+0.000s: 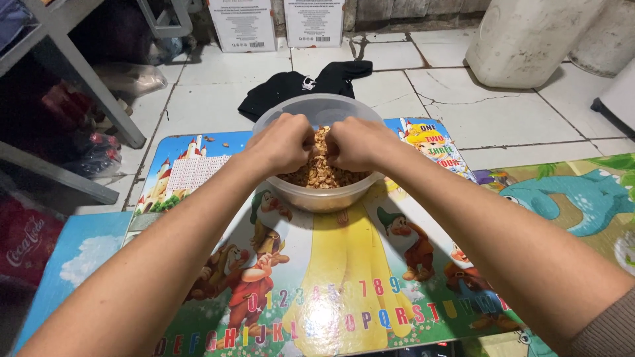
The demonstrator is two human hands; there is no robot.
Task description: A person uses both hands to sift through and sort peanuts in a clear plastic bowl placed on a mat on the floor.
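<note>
Plastic bowl (322, 192): clear, round, set on the far middle of the bench (344, 291); about half full of small tan pieces.
Tan pieces (322, 173): heaped in the bowl; probably nuts or a dry snack, too small to tell which.
Left hand (286, 142): curled into a loose fist over the left side of the heap, knuckles up, fingers folded down into the pieces.
Right hand (357, 142): likewise curled, over the right side, nearly touching the left across the middle of the bowl.
Grip, both hands: fingers closed together, apparently clamped on a portion of the pieces; contents of either fist out of sight.
Step in hand: judged as gathering or rubbing a handful between both fists, mid-way through working the heap.
Next move calls for: judged as keeping both fists over the bowl so loose pieces drop back in, with the light bowl kept from sliding.
Bench: low, covered by a glossy cartoon picture mat with letters and digits along the near edge; a few stray pieces (215, 140) lying at the far left corner.
Floor beyond: white cracked tiles (503, 112), a crumpled black cloth (291, 89) just behind the bowl.
Hidden or cut off: fingertips, palms, far inner wall of the bowl behind the hands; near bench edge out of frame.
</note>
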